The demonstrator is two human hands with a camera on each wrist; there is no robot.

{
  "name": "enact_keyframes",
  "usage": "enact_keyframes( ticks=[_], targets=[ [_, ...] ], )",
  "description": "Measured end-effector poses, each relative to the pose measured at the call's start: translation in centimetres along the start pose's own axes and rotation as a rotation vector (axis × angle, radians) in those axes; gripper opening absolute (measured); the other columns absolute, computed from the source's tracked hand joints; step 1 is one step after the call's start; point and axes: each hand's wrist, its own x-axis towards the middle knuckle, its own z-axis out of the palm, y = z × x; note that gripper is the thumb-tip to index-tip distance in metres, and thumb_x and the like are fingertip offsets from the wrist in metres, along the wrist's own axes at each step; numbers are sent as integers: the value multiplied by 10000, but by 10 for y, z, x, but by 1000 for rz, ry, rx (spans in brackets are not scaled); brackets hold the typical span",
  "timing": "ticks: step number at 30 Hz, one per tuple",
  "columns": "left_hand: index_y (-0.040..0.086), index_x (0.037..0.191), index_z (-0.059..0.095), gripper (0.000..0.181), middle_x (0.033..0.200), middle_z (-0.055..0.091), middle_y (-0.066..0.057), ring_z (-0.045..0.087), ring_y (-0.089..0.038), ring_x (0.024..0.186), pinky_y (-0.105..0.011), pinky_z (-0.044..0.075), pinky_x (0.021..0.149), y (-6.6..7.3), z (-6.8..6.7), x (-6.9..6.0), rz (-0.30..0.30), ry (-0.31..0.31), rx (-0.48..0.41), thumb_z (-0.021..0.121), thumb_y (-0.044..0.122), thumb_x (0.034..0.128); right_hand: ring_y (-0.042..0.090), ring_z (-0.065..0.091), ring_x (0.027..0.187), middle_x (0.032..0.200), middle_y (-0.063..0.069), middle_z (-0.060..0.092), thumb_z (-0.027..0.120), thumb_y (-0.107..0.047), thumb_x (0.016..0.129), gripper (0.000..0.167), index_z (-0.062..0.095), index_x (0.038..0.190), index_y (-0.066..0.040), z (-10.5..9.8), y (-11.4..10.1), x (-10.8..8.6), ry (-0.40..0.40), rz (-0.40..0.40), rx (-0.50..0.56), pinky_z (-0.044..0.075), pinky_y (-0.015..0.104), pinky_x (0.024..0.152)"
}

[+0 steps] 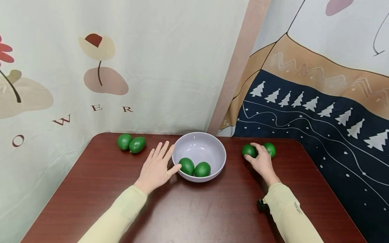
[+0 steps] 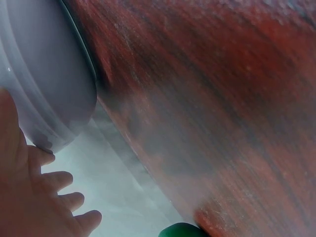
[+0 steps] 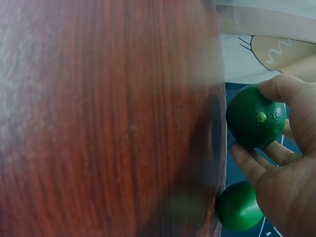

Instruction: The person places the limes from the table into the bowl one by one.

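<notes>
Right hand (image 1: 262, 163) holding a rounded, glossy dark-green fruit (image 1: 249, 151), right of centre

At the bottom of the frame, a pale yellow left sleeve (image 1: 117, 214) and a matching right sleeve (image 1: 291, 212) are stretching over a red-brown wood-grained table (image 1: 206, 209). The left hand (image 1: 156, 167) is spreading its fingers left of centre, holding nothing; its thumb is overlapping a round, pale lilac, smooth bowl (image 1: 197, 148), though whether it is touching I cannot tell. In the bowl's lower part, one green oval fruit (image 1: 186, 166) and a second oval fruit (image 1: 202, 169) are lying side by side.

Farther up at right, thumb and curled fingers are closing around the held fruit, only as wide as its body; whether it is leaving the table is unclear. It is looking light, firm and slightly slippery, hardly fragile; gripping across the widest part should be suiting it. Another round green fruit (image 1: 269, 150) is lying just right of that hand, while a green fruit pair (image 1: 137, 144) is resting at left, near the far edge
</notes>
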Motion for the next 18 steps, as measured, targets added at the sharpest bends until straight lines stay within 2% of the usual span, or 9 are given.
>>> enact_keyframes(
  ticks=[9,18],
  targets=[
    [70,1591,402,825,1656,330,-196,250,-413,1550,-591,254,1232,0,1,-1,3,6,8,590,590,980,440,529,1212,1401,286,527,762,-103,915,571,540,1428,15,-2,-14,-2,13,-27,40,450,607,1023],
    [78,1601,386,828,1672,300,-185,219,-394,1565,-586,233,1240,-1,1,0,-5,-7,-10,569,600,984,411,597,1077,1321,272,574,783,-93,885,574,564,1405,16,-3,-27,0,26,-72,55,500,526,922]
  ],
)
